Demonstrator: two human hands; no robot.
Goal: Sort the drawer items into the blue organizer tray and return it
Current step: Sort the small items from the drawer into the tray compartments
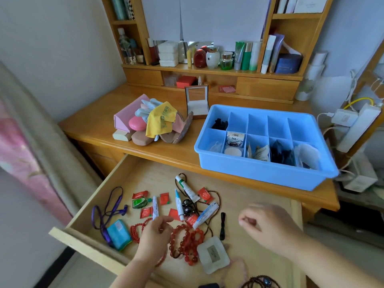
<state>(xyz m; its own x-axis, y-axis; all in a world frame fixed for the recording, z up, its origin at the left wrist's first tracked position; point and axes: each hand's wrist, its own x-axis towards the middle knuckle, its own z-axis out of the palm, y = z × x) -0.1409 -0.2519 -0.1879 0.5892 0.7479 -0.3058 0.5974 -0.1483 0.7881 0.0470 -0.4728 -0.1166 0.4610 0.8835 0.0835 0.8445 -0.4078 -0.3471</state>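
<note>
Sorting was midway: the left hand [154,231] reached, loosely open, over beads [187,239] near the drawer [128,173] front edge; the right hand [268,223] hovered curled, empty. Next, probably, a pinch, then the tray [264,173].

Two bare forearms in view, no sleeves visible on either. Left hand [152,233]: a red bead bracelet [161,259] sits at the wrist, only partly visible behind the arm's edge. No rings or watch seen on it. Right hand [268,222]: motion-blurred, so nails and knuckle detail are unreadable; no ring, watch or band visible on hand, wrist or forearm. Fingers [166,219] of the left hand are sharper than the right's, no gloves, no tape. A bare foot [236,271] shows faintly at the bottom, blurred, no sock or shoe.
</note>
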